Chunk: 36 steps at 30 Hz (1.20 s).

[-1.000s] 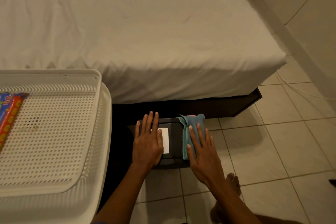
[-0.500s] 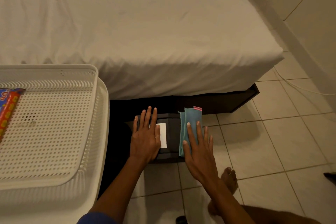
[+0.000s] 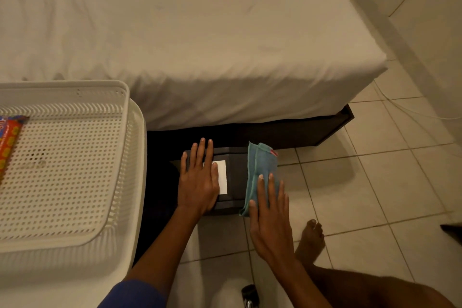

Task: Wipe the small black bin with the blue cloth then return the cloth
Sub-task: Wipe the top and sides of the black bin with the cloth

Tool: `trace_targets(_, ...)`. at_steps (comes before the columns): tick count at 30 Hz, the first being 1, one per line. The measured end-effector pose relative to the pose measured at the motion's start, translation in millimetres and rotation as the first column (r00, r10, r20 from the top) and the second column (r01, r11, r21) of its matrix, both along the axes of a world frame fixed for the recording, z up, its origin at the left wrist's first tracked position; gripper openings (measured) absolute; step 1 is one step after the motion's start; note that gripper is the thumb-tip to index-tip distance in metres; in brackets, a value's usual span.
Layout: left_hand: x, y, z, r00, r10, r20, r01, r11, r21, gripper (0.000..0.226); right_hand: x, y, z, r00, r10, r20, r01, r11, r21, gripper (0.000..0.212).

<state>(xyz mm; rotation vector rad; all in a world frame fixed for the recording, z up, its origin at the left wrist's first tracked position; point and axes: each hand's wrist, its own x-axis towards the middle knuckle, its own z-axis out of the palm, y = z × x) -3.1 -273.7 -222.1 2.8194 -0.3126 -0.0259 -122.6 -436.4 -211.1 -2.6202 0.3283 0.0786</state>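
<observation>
The small black bin sits on the tiled floor at the foot of the bed, with a white label on its top face. My left hand lies flat on the bin's left part, fingers spread, partly covering the label. The folded blue cloth hangs over the bin's right side. My right hand presses flat on the cloth's near end, fingers stretched forward.
A white perforated plastic basket stands at the left with a red and orange packet inside. The white-sheeted bed fills the far side. My bare foot rests on the tiles to the right. A white cable runs along the wall.
My right hand has slid back toward me along the bin's right side with the cloth under it. My left hand has stayed flat on the bin.
</observation>
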Motion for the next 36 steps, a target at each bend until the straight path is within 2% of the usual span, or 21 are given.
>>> trace_targets(4,-1,2,0,1.000,-0.025,0.012,0.025,1.000,0.016,0.059,-20,18,-3,1.000,0.014,-0.018,-0.014,1.000,0.026,0.065)
trace_targets(8,0,4,0,1.000,-0.029,-0.004,0.029,0.999,0.021,0.059,-11,-1,-7,0.993,0.117,0.017,-0.116,0.993,-0.032,0.064)
trace_targets(13,1,3,0,1.000,-0.025,-0.002,0.025,0.999,0.024,0.058,8,7,-8,1.000,-0.001,0.029,0.001,1.000,0.016,0.064)
trace_targets(22,1,0,-1,1.000,0.026,0.005,-0.026,1.000,0.011,0.058,36,14,-10,0.993,-0.100,0.059,0.104,0.993,-0.054,0.061)
trace_targets(26,0,-1,0,0.999,0.030,-0.013,-0.030,0.999,-0.017,0.057,14,24,-7,0.995,-0.051,0.080,0.061,0.991,-0.118,0.059)
trace_targets(29,1,1,-1,1.000,0.007,-0.002,-0.007,1.000,0.016,0.058,11,26,-5,0.997,-0.015,0.076,0.024,0.994,-0.109,0.059)
trace_targets(36,0,2,-1,1.000,-0.003,0.002,0.003,1.000,0.022,0.058,72,6,-4,0.998,-0.004,0.062,0.010,0.995,-0.102,0.061)
